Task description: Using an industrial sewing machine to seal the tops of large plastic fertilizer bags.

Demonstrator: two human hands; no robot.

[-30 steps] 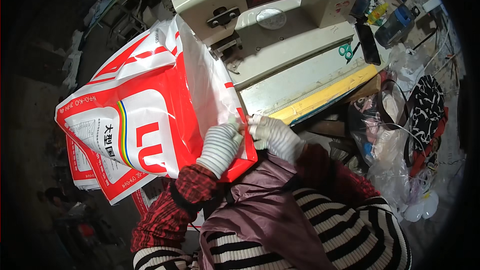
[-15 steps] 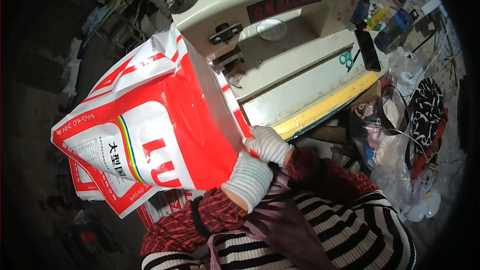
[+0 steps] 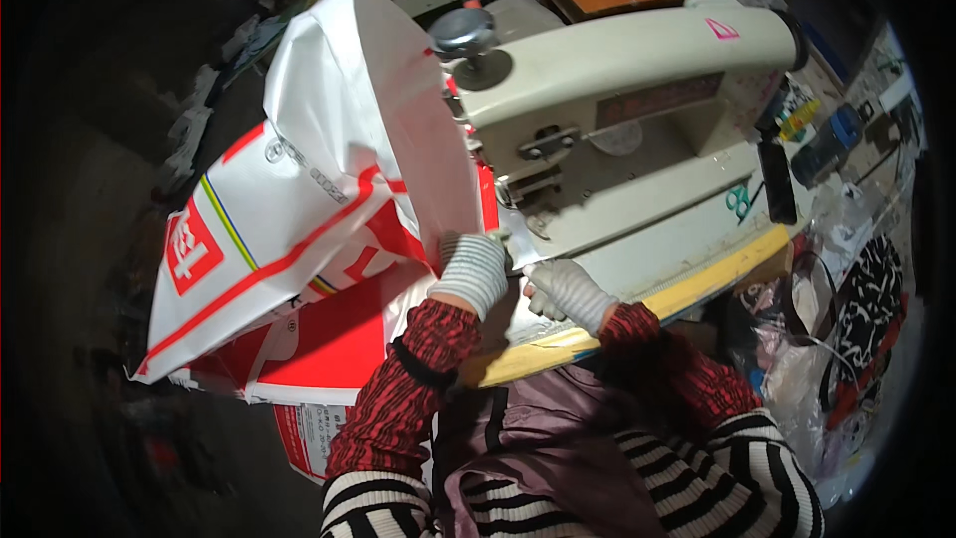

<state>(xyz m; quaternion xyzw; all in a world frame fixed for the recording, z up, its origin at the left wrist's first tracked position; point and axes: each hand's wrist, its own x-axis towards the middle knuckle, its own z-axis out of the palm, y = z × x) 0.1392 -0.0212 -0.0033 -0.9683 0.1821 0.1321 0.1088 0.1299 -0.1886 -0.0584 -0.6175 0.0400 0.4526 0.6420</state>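
While the person sat at the sewing machine (image 3: 637,110), both gloved hands met near the middle of the frame, just below the machine's needle end. The left hand (image 3: 472,271), in a white knit glove, was closed on the edge of a large red and white woven sack (image 3: 299,229), gripping it where the fabric folded down toward the machine bed. The right hand (image 3: 566,289), gloved the same way, lay just beside it with fingers curled over the sack's edge on the bench (image 3: 697,269); whether it pinched the fabric or only pressed it flat could not be told. The sack billowed up and leftward, filling the upper left and centre left of the frame, its white side with red stripes facing the camera and a red panel hanging lower. More sacks of the same kind (image 3: 309,428) lay beneath it at the lower left. A pair of green-handled scissors (image 3: 739,201) rested on the bench to the right, well apart from the hands. Dark patterned cloth (image 3: 876,289) hung at the far right.
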